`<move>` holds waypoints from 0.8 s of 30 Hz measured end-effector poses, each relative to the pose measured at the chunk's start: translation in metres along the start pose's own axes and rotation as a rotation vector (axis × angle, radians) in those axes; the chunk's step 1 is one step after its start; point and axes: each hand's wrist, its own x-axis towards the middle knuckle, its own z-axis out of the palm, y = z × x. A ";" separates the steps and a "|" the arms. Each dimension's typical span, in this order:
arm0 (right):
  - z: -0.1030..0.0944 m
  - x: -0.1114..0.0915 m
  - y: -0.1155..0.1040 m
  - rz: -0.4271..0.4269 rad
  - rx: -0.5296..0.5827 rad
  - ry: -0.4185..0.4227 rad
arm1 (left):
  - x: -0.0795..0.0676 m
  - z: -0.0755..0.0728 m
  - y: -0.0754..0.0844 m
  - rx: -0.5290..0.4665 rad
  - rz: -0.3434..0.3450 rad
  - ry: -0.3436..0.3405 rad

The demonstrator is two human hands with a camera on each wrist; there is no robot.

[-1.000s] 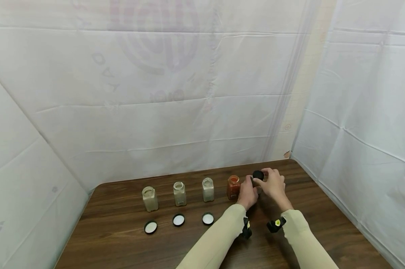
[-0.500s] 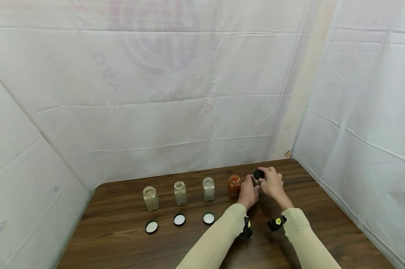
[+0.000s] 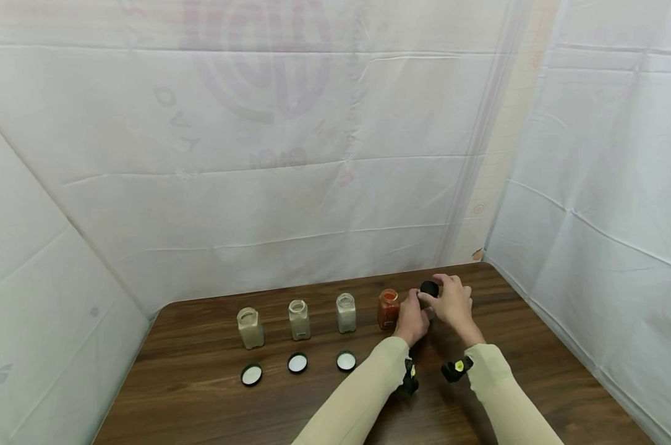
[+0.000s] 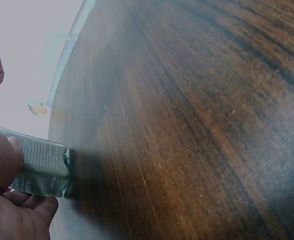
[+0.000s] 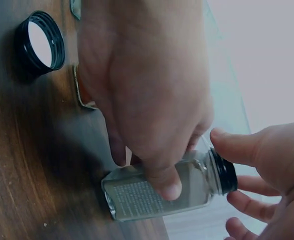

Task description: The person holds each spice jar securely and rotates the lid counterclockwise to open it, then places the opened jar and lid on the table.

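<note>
My left hand [image 3: 413,318] grips a square glass spice jar [image 5: 157,195] by its body, thumb across the printed label. The jar stands upright at the right end of a row on the table and holds something grey-brown. On its neck sits a black screw lid [image 3: 429,288]. My right hand [image 3: 452,306] holds that lid from the side, thumb at one edge and fingers at the other, as the right wrist view shows. Just left of my left hand is an uncapped jar of orange-red spice [image 3: 388,312]. In the head view my left hand hides most of the gripped jar.
Three uncapped jars with pale contents, a left one [image 3: 250,327], a middle one [image 3: 299,320] and a right one [image 3: 346,313], continue the row. In front lie three black lids, white liners up: one [image 3: 252,374], another [image 3: 297,363], a third [image 3: 346,361]. White cloth [image 3: 257,204] hangs behind the table.
My right hand's thumb and fingers have shifted around the lid, drawing back half a second ago and now reaching forward around it again. My left hand keeps its grip on the jar.
</note>
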 end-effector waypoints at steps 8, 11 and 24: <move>0.007 0.002 -0.001 0.036 -0.017 0.026 | 0.001 0.002 -0.001 0.014 0.011 0.018; 0.008 0.002 -0.001 0.024 -0.006 0.002 | 0.002 0.002 -0.001 0.027 0.006 0.014; 0.005 0.000 0.000 -0.022 0.017 -0.062 | 0.002 0.003 -0.003 0.019 0.001 0.001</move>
